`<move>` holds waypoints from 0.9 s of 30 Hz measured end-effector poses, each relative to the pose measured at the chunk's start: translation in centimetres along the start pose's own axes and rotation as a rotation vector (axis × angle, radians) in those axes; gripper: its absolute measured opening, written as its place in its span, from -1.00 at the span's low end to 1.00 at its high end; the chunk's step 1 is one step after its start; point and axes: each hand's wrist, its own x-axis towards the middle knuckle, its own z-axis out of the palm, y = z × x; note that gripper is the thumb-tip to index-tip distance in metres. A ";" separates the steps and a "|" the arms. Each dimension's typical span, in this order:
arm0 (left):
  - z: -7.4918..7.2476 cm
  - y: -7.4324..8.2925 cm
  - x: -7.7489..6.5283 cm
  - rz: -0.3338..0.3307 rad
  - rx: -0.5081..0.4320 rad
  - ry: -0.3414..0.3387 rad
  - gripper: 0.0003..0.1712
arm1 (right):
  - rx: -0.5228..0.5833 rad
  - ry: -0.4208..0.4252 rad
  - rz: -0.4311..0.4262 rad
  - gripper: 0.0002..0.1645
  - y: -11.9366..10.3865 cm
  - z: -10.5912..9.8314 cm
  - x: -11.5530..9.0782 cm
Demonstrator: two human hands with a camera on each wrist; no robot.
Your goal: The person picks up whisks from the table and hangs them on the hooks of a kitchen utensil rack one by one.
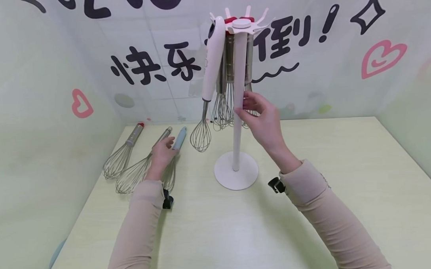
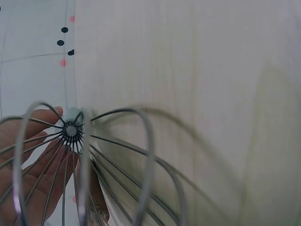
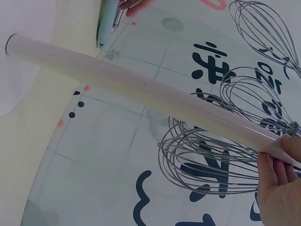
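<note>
My right hand (image 1: 266, 123) grips the upright white pole of a utensil stand (image 1: 237, 149), its thumb at the near side and fingers curled behind. A white-handled whisk (image 1: 212, 63) hangs on the stand's left side, and several metal-handled whisks (image 3: 202, 155) hang behind the pole. Far to the left, my left hand (image 1: 162, 152) is low over the table at a light-blue-handled whisk (image 1: 180, 139), fingers loosely bent beside its handle. In the left wrist view that whisk's wires (image 2: 150, 155) cover part of the hand. Beneath the hand passes a metal-handled whisk (image 1: 135, 175).
Another whisk (image 1: 125, 151), with a red-tipped metal handle, lies at the table's far left. Around the table (image 1: 352, 177) hangs a pale printed sheet (image 1: 317, 91) with black lettering and pink hearts. The stand's round base (image 1: 227, 177) rests near the middle.
</note>
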 end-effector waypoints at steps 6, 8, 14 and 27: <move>-0.1 0.1 -0.1 -0.012 0.026 -0.027 -0.32 | 0.005 0.002 0.000 -0.53 0.0 0.0 0.0; 0.0 0.1 -0.1 -0.009 0.031 -0.030 -0.32 | 0.006 0.003 0.002 -0.53 0.0 0.0 0.0; 0.2 -0.1 0.1 -0.001 0.036 -0.035 -0.34 | 0.012 0.002 0.008 -0.53 -0.1 0.1 0.0; 0.4 -0.2 0.1 -0.023 0.049 -0.049 -0.37 | 0.022 0.003 0.013 -0.55 0.0 0.1 0.0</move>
